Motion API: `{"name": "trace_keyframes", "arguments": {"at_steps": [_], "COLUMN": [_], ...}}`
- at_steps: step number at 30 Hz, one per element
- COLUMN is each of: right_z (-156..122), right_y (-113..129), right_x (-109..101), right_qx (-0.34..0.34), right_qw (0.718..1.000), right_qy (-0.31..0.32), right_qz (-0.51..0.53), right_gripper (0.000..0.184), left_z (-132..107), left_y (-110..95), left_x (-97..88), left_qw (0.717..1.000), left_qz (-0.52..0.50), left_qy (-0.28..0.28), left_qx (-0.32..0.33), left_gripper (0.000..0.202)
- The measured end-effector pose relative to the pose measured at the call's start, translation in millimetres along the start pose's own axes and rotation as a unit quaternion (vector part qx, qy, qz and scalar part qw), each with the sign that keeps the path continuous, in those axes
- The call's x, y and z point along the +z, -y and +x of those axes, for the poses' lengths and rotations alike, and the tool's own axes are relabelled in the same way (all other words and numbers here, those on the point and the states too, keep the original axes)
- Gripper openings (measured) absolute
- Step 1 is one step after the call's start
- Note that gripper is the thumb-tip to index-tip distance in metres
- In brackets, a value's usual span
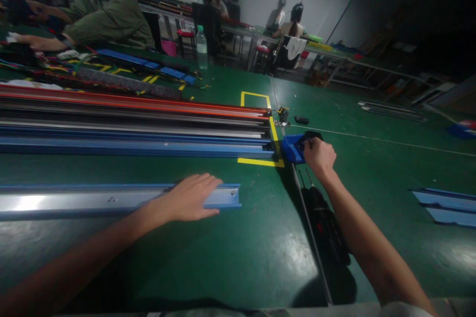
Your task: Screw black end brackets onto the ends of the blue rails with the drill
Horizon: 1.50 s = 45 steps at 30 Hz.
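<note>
My left hand (pixel 193 197) lies flat across the end of a blue metal channel (pixel 141 198), thumb along its near edge and fingers stretched over the far side. A small screw or hole (pixel 233 193) shows near the channel's end. My right hand (pixel 320 156) is at a small blue bin (pixel 292 151), its fingers closed at the bin's right side. Dark parts (pixel 313 135) show beside the fingers; what the fingers hold is hidden. Below the bin, a black power drill (pixel 327 223) lies on the green table, near my right forearm.
Long orange, black and blue channels (pixel 148 146) lie side by side, ending at yellow tape (pixel 275 133). Small black pieces (pixel 301 120) lie beyond the bin, and blue strips (pixel 449 205) to the right. A co-worker's sleeve (pixel 111 15) and a bottle (pixel 202 48) are behind.
</note>
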State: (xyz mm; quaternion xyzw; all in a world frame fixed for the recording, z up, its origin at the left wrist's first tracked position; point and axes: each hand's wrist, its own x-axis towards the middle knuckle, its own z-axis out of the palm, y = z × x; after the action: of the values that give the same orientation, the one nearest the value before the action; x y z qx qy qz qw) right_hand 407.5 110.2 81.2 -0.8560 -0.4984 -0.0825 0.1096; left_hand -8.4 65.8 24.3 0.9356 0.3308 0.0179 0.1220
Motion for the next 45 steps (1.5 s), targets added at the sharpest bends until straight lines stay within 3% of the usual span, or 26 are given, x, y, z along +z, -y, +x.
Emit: {"name": "trace_keyframes", "arguments": {"at_steps": [3,5,7,9,12,19,25,28,31,34,37,43,45], "right_z": [-33.2,-63.6,-96.2,-125.0,-152.5,-159.1,-155.6,-149.8,-144.3,-142.6,-145.5,-167.3,-178.8], "right_y": [-1.3,1.0,7.4,17.0,31.8,41.0,39.5,37.4,33.0,27.9,25.1,35.8,43.8], "right_x": [-19.5,-26.0,-23.7,-13.7,5.3,22.5,27.7,24.2,20.7,21.3,23.3,20.1,20.8], "right_qx": [-0.028,-0.069,-0.077,-0.068,-0.081,-0.067,0.005,0.04,0.067,0.087,0.096,0.066,0.035], "right_qw": [0.999,0.986,0.95,0.886,0.856,0.827,0.727,0.675,0.642,0.633,0.642,0.684,0.72], "right_qy": [-0.025,-0.032,0.077,0.249,0.335,0.355,0.398,0.379,0.341,0.299,0.262,0.224,0.218], "right_qz": [0.029,0.146,0.292,0.384,0.385,0.431,0.56,0.632,0.684,0.709,0.714,0.691,0.659], "right_gripper": [0.034,0.034,0.041,0.043,0.042,0.034,0.037,0.037,0.036,0.035,0.039,0.042,0.041], "left_z": [-3.3,-4.5,-5.1,-5.2,-5.2,-4.9,-4.7,-5.1,-5.4,-6.0,-7.5,-10.5,-10.7], "left_y": [7.4,10.0,10.9,10.6,9.6,8.0,9.2,10.9,11.8,11.3,10.4,12.6,14.5], "left_x": [1.0,0.4,-0.9,-2.4,-3.4,-5.4,-5.7,-4.4,-3.6,-4.8,-8.3,-15.5,-16.3], "left_qw": [1.0,0.999,0.998,0.997,0.998,0.999,0.999,0.999,0.999,0.998,0.997,0.997,0.997], "left_qz": [-0.025,-0.044,-0.061,-0.069,-0.067,-0.047,-0.046,-0.044,-0.048,-0.06,-0.068,-0.067,-0.068], "left_qy": [-0.005,-0.006,-0.005,-0.003,-0.003,-0.001,0.004,0.006,0.009,0.008,0.008,0.025,0.031], "left_qx": [-0.007,-0.01,-0.013,-0.017,-0.018,-0.016,-0.013,-0.013,-0.015,-0.017,-0.018,-0.028,-0.031], "left_gripper": [0.073,0.073,0.073,0.072,0.071,0.072,0.072,0.074,0.075,0.073,0.068,0.066,0.066]}}
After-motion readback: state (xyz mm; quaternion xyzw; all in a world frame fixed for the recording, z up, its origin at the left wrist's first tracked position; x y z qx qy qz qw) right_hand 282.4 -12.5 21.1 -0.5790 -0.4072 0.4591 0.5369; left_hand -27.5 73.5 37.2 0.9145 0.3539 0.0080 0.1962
